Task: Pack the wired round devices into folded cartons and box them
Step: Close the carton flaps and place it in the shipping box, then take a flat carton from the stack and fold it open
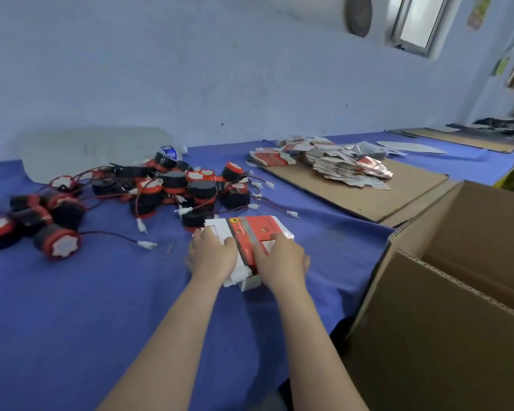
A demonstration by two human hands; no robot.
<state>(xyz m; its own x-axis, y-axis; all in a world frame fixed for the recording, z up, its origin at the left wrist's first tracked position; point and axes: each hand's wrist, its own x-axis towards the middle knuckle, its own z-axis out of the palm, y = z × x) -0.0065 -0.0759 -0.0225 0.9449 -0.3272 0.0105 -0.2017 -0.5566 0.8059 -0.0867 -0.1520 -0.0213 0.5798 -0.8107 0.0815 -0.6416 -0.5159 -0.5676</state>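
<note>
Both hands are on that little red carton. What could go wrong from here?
The carton has white flaps sticking out loose while the left hand grips it and the right hand presses on top; a hard push could crease or tear them. The devices lie in a pile with their wires crossing, so lifting one may drag others along.
</note>
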